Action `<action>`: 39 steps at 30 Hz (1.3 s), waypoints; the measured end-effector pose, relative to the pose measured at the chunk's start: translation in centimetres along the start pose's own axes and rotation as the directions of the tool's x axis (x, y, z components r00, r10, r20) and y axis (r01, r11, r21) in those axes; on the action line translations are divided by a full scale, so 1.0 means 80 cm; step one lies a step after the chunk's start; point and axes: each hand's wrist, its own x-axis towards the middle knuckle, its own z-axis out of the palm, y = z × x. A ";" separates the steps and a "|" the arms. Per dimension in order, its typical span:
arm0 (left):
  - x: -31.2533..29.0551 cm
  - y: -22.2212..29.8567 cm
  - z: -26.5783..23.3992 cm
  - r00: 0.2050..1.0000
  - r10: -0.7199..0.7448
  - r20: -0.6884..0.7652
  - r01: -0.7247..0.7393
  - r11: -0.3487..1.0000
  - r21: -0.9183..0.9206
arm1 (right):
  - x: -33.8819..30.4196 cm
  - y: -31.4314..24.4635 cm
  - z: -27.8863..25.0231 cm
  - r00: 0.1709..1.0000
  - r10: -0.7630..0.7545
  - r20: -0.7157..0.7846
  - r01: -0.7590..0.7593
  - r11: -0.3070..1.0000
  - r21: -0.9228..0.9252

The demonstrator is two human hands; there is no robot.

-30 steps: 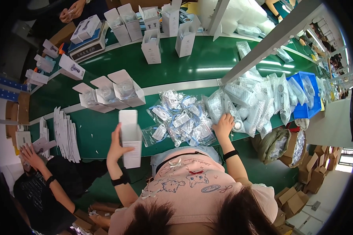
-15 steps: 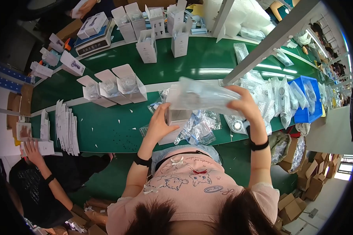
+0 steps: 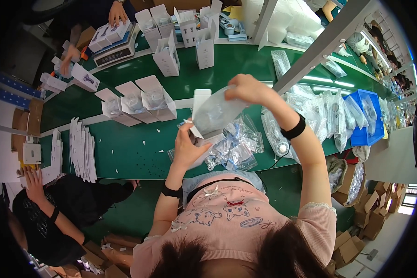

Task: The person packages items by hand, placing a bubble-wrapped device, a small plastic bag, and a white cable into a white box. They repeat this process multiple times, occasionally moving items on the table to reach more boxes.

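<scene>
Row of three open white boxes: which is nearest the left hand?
Rightmost box, at the end toward the left hand; middle box and leftmost box stand farther.

My left hand (image 3: 186, 149) holds a carton (image 3: 202, 98) before me at the table (image 3: 111, 160). My right hand (image 3: 248, 89) holds a pouch (image 3: 215, 113) at its opening. Small packets (image 3: 238, 150) lie right of the carton; wrapped parcels (image 3: 314, 111) lie farther right, beside a bin (image 3: 374, 133). Three row cartons (image 3: 133, 115) stand beyond, to my left; flattened cartons (image 3: 82, 150) lie farther left.
</scene>
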 end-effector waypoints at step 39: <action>0.044 -0.006 -0.016 0.946 -0.167 -0.278 0.170 0.985 -0.013 | -0.014 0.048 0.163 0.386 -0.795 -0.468 0.750 0.566 -0.342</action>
